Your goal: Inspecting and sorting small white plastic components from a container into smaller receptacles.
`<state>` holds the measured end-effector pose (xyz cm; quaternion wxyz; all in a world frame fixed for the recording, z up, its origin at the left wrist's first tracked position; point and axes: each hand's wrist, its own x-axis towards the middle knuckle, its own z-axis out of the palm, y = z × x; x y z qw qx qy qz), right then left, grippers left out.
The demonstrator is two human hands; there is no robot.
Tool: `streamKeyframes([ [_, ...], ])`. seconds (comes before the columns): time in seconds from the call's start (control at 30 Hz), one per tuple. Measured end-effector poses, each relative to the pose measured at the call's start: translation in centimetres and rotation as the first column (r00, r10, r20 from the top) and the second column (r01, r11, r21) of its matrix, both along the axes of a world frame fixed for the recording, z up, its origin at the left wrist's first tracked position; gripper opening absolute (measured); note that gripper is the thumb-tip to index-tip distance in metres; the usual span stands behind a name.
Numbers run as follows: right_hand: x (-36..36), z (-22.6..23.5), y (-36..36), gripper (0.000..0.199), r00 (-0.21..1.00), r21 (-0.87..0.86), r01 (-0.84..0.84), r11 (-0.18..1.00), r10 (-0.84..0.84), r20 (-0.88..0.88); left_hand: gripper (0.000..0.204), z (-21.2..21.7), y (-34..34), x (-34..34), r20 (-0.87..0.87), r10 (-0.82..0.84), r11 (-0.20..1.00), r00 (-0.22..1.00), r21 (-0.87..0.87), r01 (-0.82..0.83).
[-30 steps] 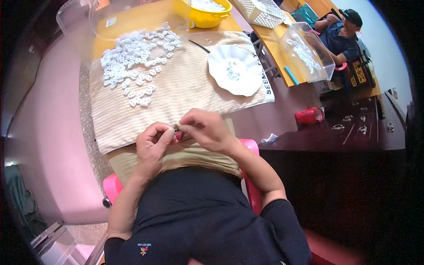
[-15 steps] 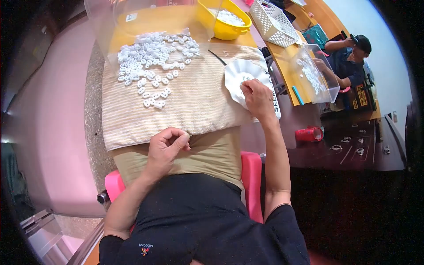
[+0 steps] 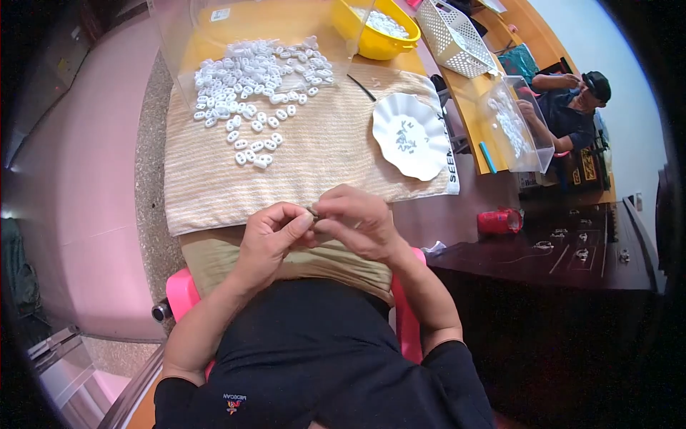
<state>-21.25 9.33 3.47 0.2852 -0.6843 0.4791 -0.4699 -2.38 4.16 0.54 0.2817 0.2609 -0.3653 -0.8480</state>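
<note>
My left hand is closed in a pinch above my lap, just off the towel's near edge. Facing it, my right hand brings its thumb and forefinger together at the left fingertips, slightly blurred. Something small and dark shows between the two hands; its kind is too small to make out. Beyond the right hand lies a white wavy-rimmed dish with small grey pieces in its middle. White oval pieces with two holes are heaped at the far left of the striped towel, several of them strewn nearer.
A clear plastic box stands around the heap. Behind are a yellow basket of white pieces and a thin black stick. At the right, a co-worker sits by another clear box; a white perforated basket stands farther back.
My right hand has left the dish and come back toward me to meet my left hand. The dish's grey pieces are now uncovered. My left hand stays pinched in nearly the same place.
</note>
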Motion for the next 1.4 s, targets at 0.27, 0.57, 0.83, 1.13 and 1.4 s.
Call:
streamKeyframes([
  [0.27,1.9,-1.6,0.4,0.017,0.985,0.003,0.031,1.000,-0.031,0.171,0.014,0.4,-0.3,0.4,-0.026,-0.033,0.990,0.999,0.134,0.036],
  [0.57,2.3,-0.9,0.7,0.006,0.865,0.335,0.073,0.939,-0.227,0.447,0.020,-0.2,-0.6,0.3,-0.068,-0.016,0.982,0.998,0.187,0.029],
  [0.83,1.8,-1.8,0.9,0.012,0.897,0.360,0.034,0.932,-0.188,0.400,0.020,-0.3,-0.7,0.5,-0.055,0.026,0.980,0.998,0.200,-0.015],
  [1.13,2.0,-2.6,0.8,0.011,0.920,0.358,0.063,0.932,-0.193,0.341,0.017,-0.5,-0.9,0.6,-0.043,0.049,0.979,0.998,0.202,-0.039],
  [1.4,2.2,-2.6,0.8,0.009,0.917,0.368,0.093,0.925,-0.224,0.331,0.018,-0.6,-0.9,0.6,-0.050,0.057,0.978,0.997,0.202,-0.046],
])
